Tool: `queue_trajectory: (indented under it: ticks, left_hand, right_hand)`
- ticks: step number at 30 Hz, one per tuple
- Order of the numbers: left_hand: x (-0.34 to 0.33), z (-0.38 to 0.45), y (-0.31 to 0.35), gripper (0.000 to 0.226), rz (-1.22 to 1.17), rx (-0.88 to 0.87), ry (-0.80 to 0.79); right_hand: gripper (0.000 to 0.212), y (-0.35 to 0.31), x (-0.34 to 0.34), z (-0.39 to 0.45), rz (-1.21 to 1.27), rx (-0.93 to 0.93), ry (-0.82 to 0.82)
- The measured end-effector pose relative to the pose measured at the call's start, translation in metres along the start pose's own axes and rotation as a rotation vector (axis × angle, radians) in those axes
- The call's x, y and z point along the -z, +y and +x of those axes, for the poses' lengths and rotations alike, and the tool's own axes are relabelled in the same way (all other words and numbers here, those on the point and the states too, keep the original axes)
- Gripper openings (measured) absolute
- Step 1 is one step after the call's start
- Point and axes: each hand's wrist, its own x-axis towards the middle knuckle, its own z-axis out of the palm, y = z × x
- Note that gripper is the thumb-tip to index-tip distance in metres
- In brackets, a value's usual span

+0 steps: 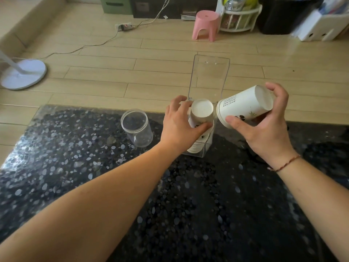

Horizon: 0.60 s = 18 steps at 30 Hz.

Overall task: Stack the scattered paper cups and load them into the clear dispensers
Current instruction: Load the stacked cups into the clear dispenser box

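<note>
A black table with a pebble pattern under a glossy top (75, 176) fills the near part of the scene, and beyond it lies a pale wooden plank floor (132, 59). On the far left of the floor stands the round white base of a fan (23, 74), and at the far middle a small pink plastic stool (206, 25).

On the far edge of the table stands a tall clear square plastic dispenser (208, 76). Inside it sits a stack of white paper cups (201, 118), bottoms up, reaching to the middle of the dispenser. The left hand (181, 123) grips this stack from the side with thumb and fingers curled around it.

Just to the right, the right hand (264, 127) holds a second stack of white paper cups (245, 106), tilted on its side with the rims toward the dispenser. It carries a small panda picture, a green leaf and lines of black writing too small to read.

To the left stands a short clear round plastic container (137, 127), its mouth up.
</note>
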Motion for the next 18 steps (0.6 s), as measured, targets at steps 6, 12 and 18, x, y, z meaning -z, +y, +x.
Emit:
queue_trajectory:
  ticks: [6, 12, 18]
  left_hand:
    - [0.017, 0.001, 0.014, 0.058, -0.299, 0.024, 0.055]
    - [0.028, -0.011, 0.019, 0.060, -0.559, -0.056, 0.169]
    - [0.030, -0.031, 0.028, 0.060, -0.514, -0.245, 0.100]
  right_hand:
    - [0.087, 0.000, 0.008, -0.009, 0.028, -0.080, 0.031]
    - [0.072, 0.004, -0.006, -0.031, -0.110, -0.192, -0.123]
    - [0.073, -0.016, -0.036, -0.044, -0.134, -0.237, -0.237]
